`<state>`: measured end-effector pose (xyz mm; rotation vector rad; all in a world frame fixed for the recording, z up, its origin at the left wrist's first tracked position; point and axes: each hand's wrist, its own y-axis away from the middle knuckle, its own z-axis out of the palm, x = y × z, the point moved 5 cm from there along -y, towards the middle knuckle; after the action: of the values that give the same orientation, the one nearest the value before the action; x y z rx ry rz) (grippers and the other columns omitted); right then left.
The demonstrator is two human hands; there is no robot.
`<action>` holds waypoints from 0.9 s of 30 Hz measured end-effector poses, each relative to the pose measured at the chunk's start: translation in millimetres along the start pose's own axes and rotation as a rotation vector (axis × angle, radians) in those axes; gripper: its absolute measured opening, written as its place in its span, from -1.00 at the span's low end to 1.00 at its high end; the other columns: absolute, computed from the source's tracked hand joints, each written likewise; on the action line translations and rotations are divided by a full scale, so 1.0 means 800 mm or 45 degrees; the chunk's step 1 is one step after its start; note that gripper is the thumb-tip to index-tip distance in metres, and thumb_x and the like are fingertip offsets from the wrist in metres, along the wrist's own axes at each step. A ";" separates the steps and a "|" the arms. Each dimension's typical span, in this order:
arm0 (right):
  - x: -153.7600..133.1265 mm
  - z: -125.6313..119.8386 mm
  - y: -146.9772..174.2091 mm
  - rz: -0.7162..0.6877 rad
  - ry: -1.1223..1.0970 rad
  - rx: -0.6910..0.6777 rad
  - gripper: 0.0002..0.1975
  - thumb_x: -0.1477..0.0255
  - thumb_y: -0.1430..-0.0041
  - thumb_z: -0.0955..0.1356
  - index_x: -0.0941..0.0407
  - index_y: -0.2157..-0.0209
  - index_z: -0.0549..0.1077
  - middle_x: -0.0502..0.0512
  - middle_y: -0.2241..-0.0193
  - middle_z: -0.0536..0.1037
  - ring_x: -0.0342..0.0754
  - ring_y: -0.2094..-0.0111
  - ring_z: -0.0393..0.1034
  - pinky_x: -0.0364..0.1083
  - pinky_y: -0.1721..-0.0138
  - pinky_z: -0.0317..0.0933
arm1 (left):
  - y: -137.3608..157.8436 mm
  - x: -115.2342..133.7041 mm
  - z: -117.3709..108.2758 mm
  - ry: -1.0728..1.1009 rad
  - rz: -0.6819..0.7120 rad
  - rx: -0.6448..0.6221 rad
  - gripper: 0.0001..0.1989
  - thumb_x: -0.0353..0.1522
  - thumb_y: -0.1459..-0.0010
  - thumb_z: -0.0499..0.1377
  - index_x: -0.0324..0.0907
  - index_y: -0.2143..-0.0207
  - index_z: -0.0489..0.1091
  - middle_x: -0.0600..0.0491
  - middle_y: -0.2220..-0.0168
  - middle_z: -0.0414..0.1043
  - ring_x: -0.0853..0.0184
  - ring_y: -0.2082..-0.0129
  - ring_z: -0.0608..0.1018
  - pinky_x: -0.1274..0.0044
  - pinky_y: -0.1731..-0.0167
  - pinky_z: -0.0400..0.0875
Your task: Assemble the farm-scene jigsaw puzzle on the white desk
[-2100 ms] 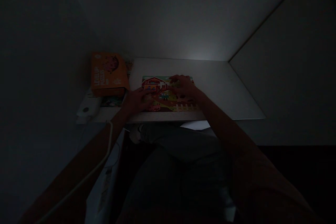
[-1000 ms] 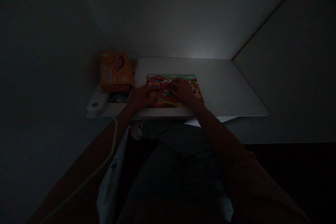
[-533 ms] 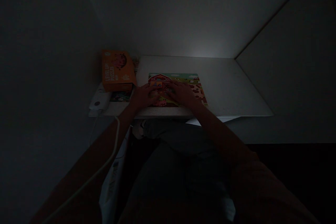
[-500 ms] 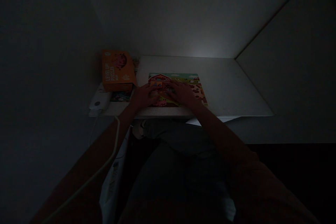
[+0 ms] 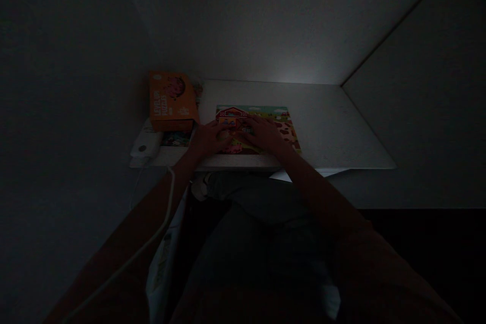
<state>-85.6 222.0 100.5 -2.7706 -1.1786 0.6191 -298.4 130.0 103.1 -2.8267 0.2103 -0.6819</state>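
A colourful farm jigsaw puzzle (image 5: pixel 286 132), with a red barn, a pig and a brown-spotted cow, lies flat on the white tabletop (image 5: pixel 326 121). My left hand (image 5: pixel 207 140) rests at its left side, fingers reaching over the barn and thumb spread apart. Over the middle of the picture lies my right hand (image 5: pixel 266 136), its fingers stretched out toward the barn. Both hands touch the puzzle and cover parts of it. In the dim light I make out nothing gripped in either hand.
An orange puzzle box (image 5: pixel 172 104) stands at the table's back left, partly on a dark picture sheet (image 5: pixel 176 138). Beside it sits a white device (image 5: pixel 146 143) near the left edge. A pale cable (image 5: pixel 167 212) runs across my left forearm. Walls border the table behind and right.
The view has shifted very slightly. Both hands stay on the puzzle in nearly the same pose.
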 end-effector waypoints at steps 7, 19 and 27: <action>0.000 0.004 -0.003 0.018 0.042 0.005 -0.31 -0.19 -0.61 0.30 -0.11 -0.49 0.54 0.26 -0.51 0.54 0.51 -0.46 0.44 0.50 -0.48 0.21 | -0.001 -0.003 0.003 0.002 0.012 0.002 -0.45 -0.06 -0.50 0.31 -0.01 -0.42 0.64 -0.13 -0.28 0.66 0.00 -0.21 0.70 0.27 -0.24 0.55; -0.006 -0.001 0.001 0.030 0.015 -0.051 -0.31 -0.14 -0.65 0.30 -0.04 -0.53 0.50 0.25 -0.58 0.45 0.43 -0.53 0.38 0.43 -0.55 0.22 | -0.002 -0.001 0.001 -0.001 -0.016 0.006 -0.47 -0.13 -0.49 0.32 0.01 -0.43 0.62 -0.10 -0.28 0.67 0.05 -0.20 0.70 0.32 -0.22 0.57; 0.104 -0.039 -0.007 0.300 0.100 0.144 -0.25 0.03 -0.74 0.07 0.11 -0.66 0.31 0.29 -0.64 0.35 0.34 -0.66 0.22 0.40 -0.62 0.14 | 0.001 0.000 -0.004 -0.016 -0.072 0.064 -0.52 -0.16 -0.50 0.32 -0.09 -0.36 0.65 -0.15 -0.13 0.66 0.09 -0.03 0.71 0.36 -0.10 0.57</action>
<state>-25.0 287.3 102.5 -2.8290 -0.7829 0.5691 -300.5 128.8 105.8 -2.7976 0.1103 -0.6710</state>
